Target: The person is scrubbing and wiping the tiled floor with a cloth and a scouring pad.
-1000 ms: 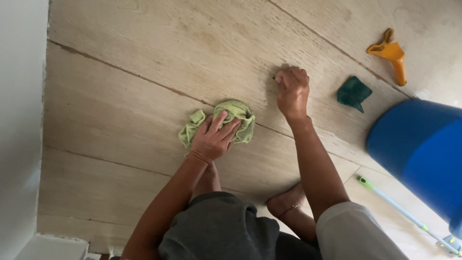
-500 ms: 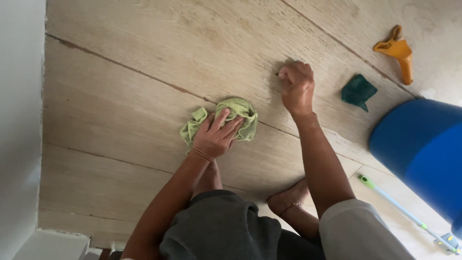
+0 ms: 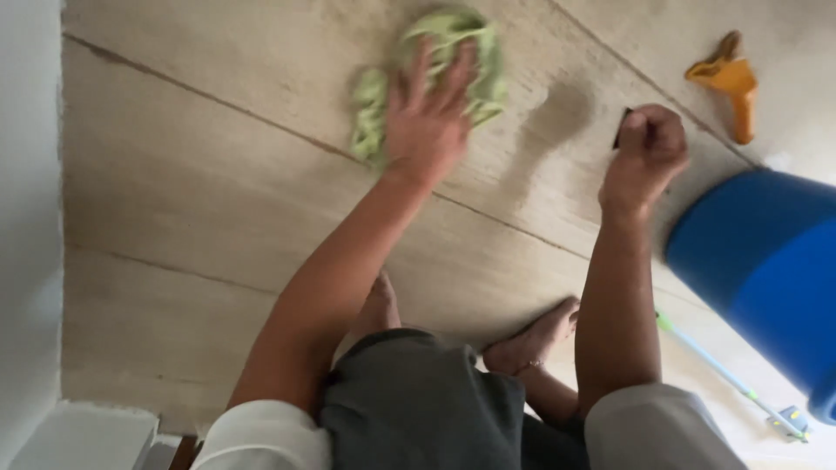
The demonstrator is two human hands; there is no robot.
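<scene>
My left hand [image 3: 428, 117] lies flat, fingers spread, on a crumpled light green cloth [image 3: 475, 52] and presses it against the beige tiled floor [image 3: 200, 174]; both are blurred by motion. My right hand [image 3: 646, 155] is closed in a fist on the floor to the right of the cloth. A small dark object [image 3: 622, 127] pokes out at the fist's upper left; most of it is hidden by the hand. I am crouched, and my bare feet [image 3: 533, 338] show between my arms.
An orange plastic tool [image 3: 730, 80] lies on the floor beyond my right hand. A big blue tub [image 3: 766, 261] stands at the right, with a thin light-blue pole [image 3: 723, 374] on the floor below it. A white wall [image 3: 26, 218] runs along the left.
My left hand has pushed the green cloth forward, away from me. My right fist has shifted right, over the spot where a dark green object lay; that object is now mostly covered.
</scene>
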